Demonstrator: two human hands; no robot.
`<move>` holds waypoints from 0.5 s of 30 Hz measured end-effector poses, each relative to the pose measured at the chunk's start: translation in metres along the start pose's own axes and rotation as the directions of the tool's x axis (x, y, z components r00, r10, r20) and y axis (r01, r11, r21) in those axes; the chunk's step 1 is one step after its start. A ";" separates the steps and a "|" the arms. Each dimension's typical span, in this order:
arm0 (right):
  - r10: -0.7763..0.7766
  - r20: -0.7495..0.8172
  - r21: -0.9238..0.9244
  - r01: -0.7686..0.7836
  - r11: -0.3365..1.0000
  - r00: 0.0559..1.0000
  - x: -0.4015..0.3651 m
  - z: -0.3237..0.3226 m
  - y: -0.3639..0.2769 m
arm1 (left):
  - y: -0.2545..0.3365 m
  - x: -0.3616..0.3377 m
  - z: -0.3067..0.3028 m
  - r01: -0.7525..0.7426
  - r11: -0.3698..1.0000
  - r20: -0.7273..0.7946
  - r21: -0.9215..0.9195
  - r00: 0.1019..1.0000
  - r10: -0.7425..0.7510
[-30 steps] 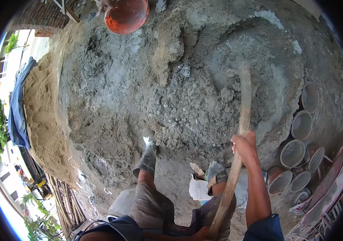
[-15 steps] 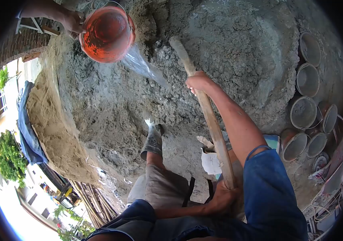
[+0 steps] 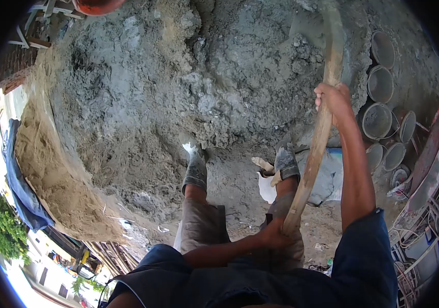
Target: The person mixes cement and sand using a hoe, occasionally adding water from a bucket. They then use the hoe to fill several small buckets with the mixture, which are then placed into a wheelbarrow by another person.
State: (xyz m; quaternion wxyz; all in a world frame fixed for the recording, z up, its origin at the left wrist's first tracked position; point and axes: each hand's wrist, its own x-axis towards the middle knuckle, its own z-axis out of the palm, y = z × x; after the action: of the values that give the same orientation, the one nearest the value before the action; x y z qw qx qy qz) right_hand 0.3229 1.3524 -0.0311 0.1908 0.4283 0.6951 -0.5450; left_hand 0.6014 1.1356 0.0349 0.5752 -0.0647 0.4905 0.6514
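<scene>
My right hand is closed around the upper part of a long, curved wooden handle of what looks like a hoe. Lower down, close to my thigh, my left hand grips the same handle near its butt end. The handle's far end reaches the top of the view, beside a smooth grey patch that may be the blade. Under it spreads a wide heap of wet grey mortar, lumpy and ridged. My boots stand at the near edge of the mortar.
Several mortar-smeared buckets line the right side. Brown sand and a blue tarp lie at left. An orange bucket is partly cut off at the top. A torn pale sack lies by my right boot.
The handle and my right hand have swung to the right. The orange bucket, held by another person's hand and pouring water before, is now mostly out of view; no water stream shows.
</scene>
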 end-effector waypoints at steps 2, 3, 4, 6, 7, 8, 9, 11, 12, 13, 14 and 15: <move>-0.081 -0.096 0.160 0.096 0.983 0.992 0.014 0.012 0.005 | -0.045 0.028 -0.072 -0.079 0.984 -0.084 0.159 0.992 0.093; -0.085 -0.129 0.215 0.112 0.970 0.988 0.031 0.019 0.005 | -0.038 0.044 -0.104 -0.043 0.964 -0.178 0.262 0.980 0.092; -0.086 -0.161 0.268 0.128 0.955 0.983 0.053 0.027 0.005 | -0.037 0.057 -0.135 -0.014 0.912 -0.261 0.410 0.956 0.132; -0.076 -0.227 0.338 0.152 0.929 0.971 0.103 0.049 0.013 | 0.013 0.046 -0.175 0.095 0.890 -0.318 0.447 0.946 0.059; 0.008 -0.199 0.348 0.063 0.935 0.980 0.111 0.070 0.027 | 0.029 0.028 -0.190 0.156 0.882 -0.344 0.445 0.939 0.007; 0.081 -0.166 0.354 -0.017 0.935 0.983 0.114 0.098 0.045 | 0.028 0.001 -0.205 0.186 0.869 -0.346 0.459 0.938 -0.018; 0.167 -0.097 0.367 -0.120 0.922 0.981 0.103 0.132 0.075 | 0.028 -0.032 -0.217 0.211 0.857 -0.349 0.470 0.936 -0.039; 0.345 -0.066 0.508 -0.266 0.819 0.936 0.064 0.193 0.122 | 0.012 -0.090 -0.254 0.300 0.798 -0.384 0.523 0.918 -0.094; 0.295 -0.084 0.573 -0.196 0.796 0.952 0.034 0.213 0.130 | -0.010 -0.114 -0.276 0.242 0.803 -0.371 0.545 0.928 -0.028; 0.334 -0.030 0.598 -0.250 0.761 0.942 0.006 0.226 0.134 | -0.034 -0.137 -0.297 0.203 0.807 -0.356 0.554 0.934 0.010; 0.339 -0.026 0.669 -0.236 0.705 0.940 -0.024 0.238 0.140 | -0.045 -0.157 -0.313 0.304 0.730 -0.382 0.613 0.922 -0.063; 0.348 -0.022 0.705 -0.232 0.670 0.937 -0.060 0.245 0.139 | -0.055 -0.175 -0.328 0.393 0.635 -0.409 0.665 0.903 -0.130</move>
State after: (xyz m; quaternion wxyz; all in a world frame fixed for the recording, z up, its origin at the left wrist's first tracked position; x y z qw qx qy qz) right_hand 0.4185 1.1090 -0.1512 0.0464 0.6142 0.3758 -0.6924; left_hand 0.5465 0.7740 -0.0498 0.5530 -0.0056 0.7820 0.2874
